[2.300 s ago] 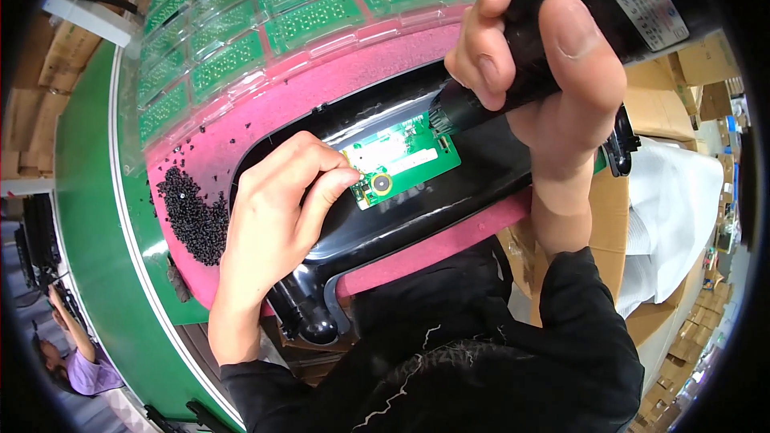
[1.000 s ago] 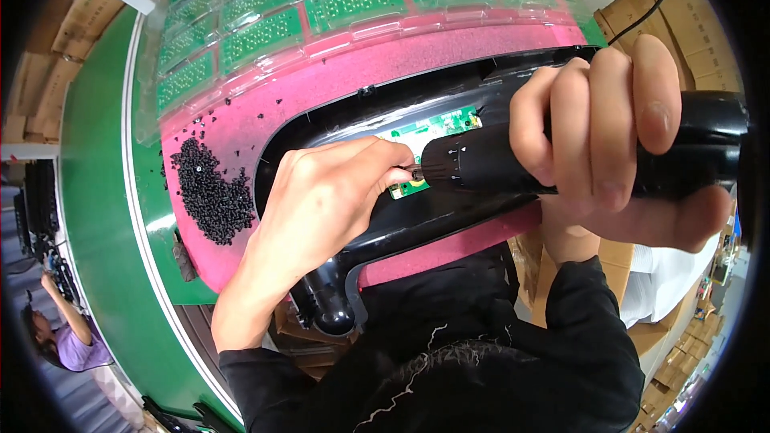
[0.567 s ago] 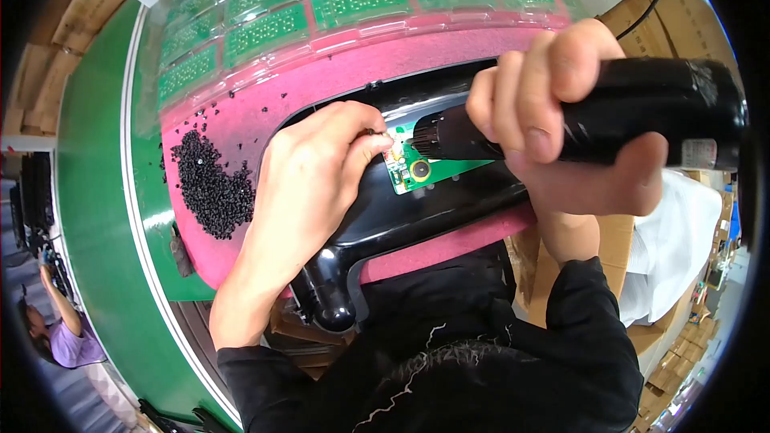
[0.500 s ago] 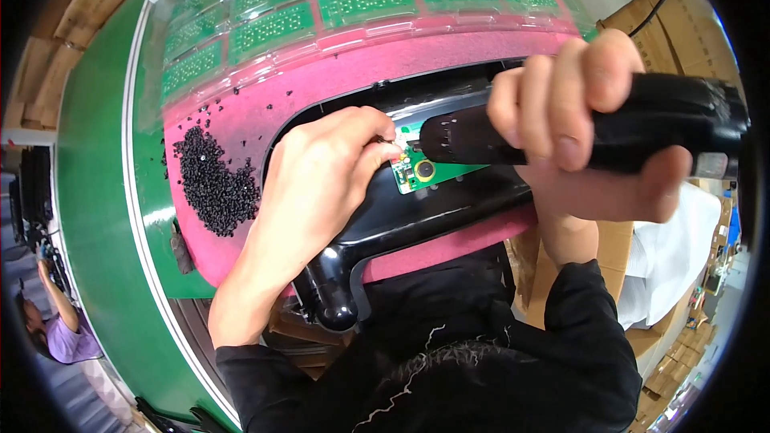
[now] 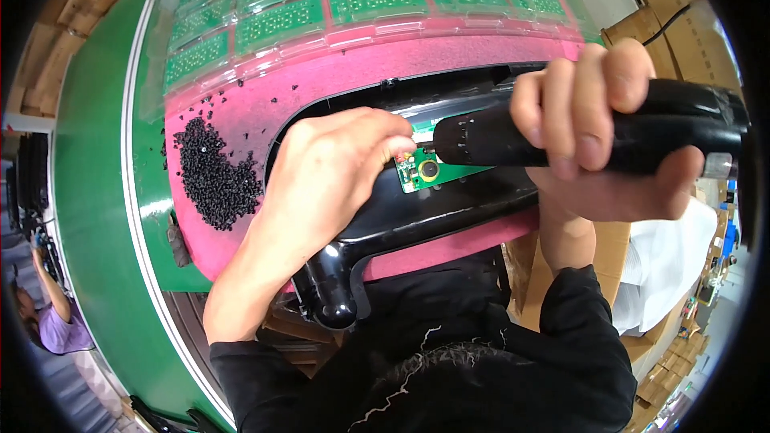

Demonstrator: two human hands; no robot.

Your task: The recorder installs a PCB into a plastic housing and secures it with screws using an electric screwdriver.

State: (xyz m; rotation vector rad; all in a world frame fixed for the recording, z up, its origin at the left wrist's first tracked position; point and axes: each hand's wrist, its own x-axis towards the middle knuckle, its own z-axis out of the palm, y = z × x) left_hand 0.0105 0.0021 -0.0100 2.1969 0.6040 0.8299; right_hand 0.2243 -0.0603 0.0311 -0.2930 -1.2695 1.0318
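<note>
My right hand (image 5: 581, 124) is wrapped round a black electric screwdriver (image 5: 485, 141), held almost level with its tip toward the left. Under that tip lies a green circuit board (image 5: 461, 171) carrying a round part, set in a black plastic housing (image 5: 433, 212) with a curved, glossy shape. My left hand (image 5: 325, 172) reaches across the housing's left part. Its thumb and forefinger are pinched together at the board's left end, right by the screwdriver tip; what they hold is too small and hidden to make out.
A heap of small black screws (image 5: 212, 180) lies on the pink mat (image 5: 337, 68), left of the housing. Clear trays of green circuit boards (image 5: 369, 0) stand behind. Cardboard boxes (image 5: 613, 261) and white foam sheets (image 5: 670, 265) are at right. A person in purple (image 5: 64, 329) works far left.
The screwdriver and my right hand have shifted slightly right. My left fingertips have moved a little right along the board, still pinched. The whole view has shifted slightly.
</note>
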